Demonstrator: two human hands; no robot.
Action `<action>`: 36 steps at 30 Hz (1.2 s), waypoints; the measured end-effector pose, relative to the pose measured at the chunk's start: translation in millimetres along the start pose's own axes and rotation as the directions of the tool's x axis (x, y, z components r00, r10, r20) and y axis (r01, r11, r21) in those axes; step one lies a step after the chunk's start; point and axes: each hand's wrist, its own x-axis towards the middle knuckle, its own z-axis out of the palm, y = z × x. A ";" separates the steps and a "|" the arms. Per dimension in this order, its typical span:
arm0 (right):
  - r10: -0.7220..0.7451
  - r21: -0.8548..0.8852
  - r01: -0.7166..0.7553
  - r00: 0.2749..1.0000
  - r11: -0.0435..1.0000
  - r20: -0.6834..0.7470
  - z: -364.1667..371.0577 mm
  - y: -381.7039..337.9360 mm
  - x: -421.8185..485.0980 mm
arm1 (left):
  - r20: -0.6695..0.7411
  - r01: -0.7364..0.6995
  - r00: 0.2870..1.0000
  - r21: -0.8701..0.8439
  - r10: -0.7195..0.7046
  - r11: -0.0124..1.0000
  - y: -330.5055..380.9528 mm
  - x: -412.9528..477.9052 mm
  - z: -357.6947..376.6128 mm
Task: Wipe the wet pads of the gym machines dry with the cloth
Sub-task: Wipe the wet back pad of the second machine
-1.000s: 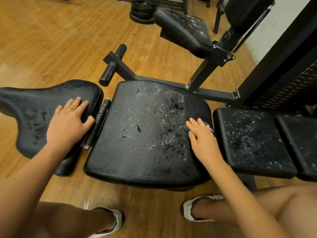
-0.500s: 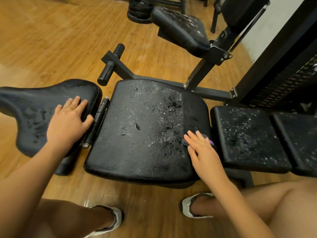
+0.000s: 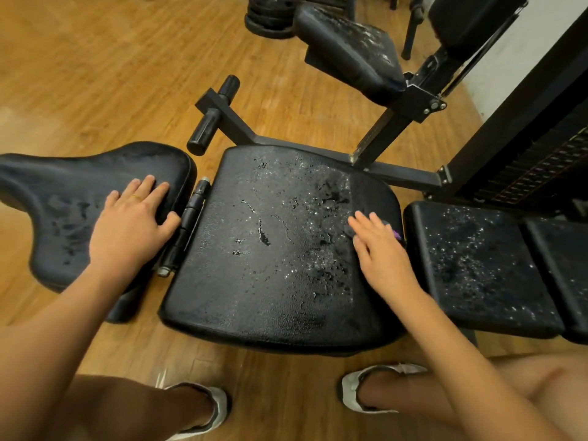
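Looking down at one black gym machine, I count five pads: a left pad point(image 3: 63, 198) with wet patches, the big centre seat pad point(image 3: 254, 275) speckled with droplets, two square ones on the right, the near square pad point(image 3: 477, 265) and the far square pad point(image 3: 566, 249), plus one raised pad point(image 3: 346, 49) further back, beaded too. The left hand point(image 3: 132, 224) rests flat on the left pad, fingers point(image 3: 149, 184) straight and spread, holding nothing, one gold ring point(image 3: 137, 197) on it. The right hand point(image 3: 385, 253) presses flat on the centre seat pad's right side with the cloth point(image 3: 395, 233) underneath, fingers straight; only a purple corner pokes out. The droplets sit left of that hand. The left slipper point(image 3: 210, 405) and right slipper point(image 3: 353, 386), both white, are on the wooden floor point(image 3: 95, 74), and there's one stack of weight plates point(image 3: 270, 17) up top.
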 end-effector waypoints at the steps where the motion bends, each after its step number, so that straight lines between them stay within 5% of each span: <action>1: 0.000 -0.016 0.000 1.000 1.000 -0.005 -0.1 1.2 22.3 | 0.004 0.004 1.000 -0.001 -0.004 1.000 -0.1 -0.3 -0.4; 7: 0.013 -0.014 -0.013 1.000 1.000 -0.013 -4.9 4.8 93.5 | 0.021 0.007 1.000 -0.002 -0.007 1.000 0.5 0.2 -2.4; 16: -0.002 0.015 0.002 1.000 1.000 -0.020 3.5 -1.3 27.2 | -0.003 0.011 1.000 -0.006 -0.011 1.000 -0.8 1.2 1.4; 24: 0.013 -0.015 -0.013 1.000 1.000 -0.010 -6.3 4.1 120.8 | 0.003 0.020 1.000 -0.027 -0.020 0.999 1.6 -0.6 -1.7; 33: -0.001 -0.014 0.001 1.000 1.000 -0.028 0.5 -7.7 -23.7 | -0.003 0.008 1.000 -0.015 -0.008 1.000 -1.5 0.5 0.9; 36: -0.024 -0.039 0.025 0.999 0.999 0.027 -4.5 -4.3 -2.9 | -0.016 0.007 1.000 -0.018 -0.007 1.000 -2.0 1.8 4.0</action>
